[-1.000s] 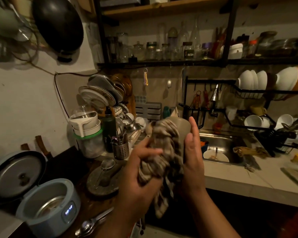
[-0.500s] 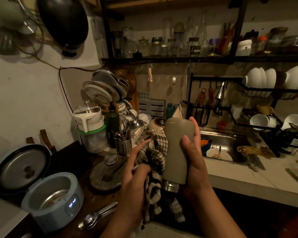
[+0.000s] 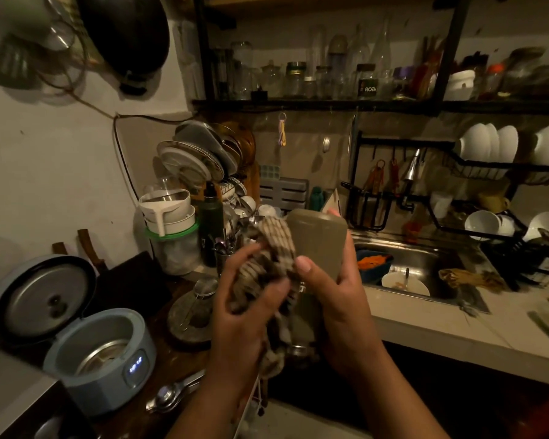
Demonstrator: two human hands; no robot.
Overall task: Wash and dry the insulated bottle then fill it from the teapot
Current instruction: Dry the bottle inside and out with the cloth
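Olive insulated bottle (image 3: 317,245) held at frame centre, metal neck downward, body enclosed by right hand (image 3: 336,299) grip, checked cloth (image 3: 267,258) bunched in left hand (image 3: 244,308) grip, pressed on bottle's 9 o'clock side, sink (image 3: 425,258) at 3 o'clock, open rice cooker (image 3: 99,356) at 8 o'clock

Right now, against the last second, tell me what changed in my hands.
The left hand rubbed the checked cloth down the bottle, then back up against its upper side. The right hand kept its grip on the bottle, mouth down.
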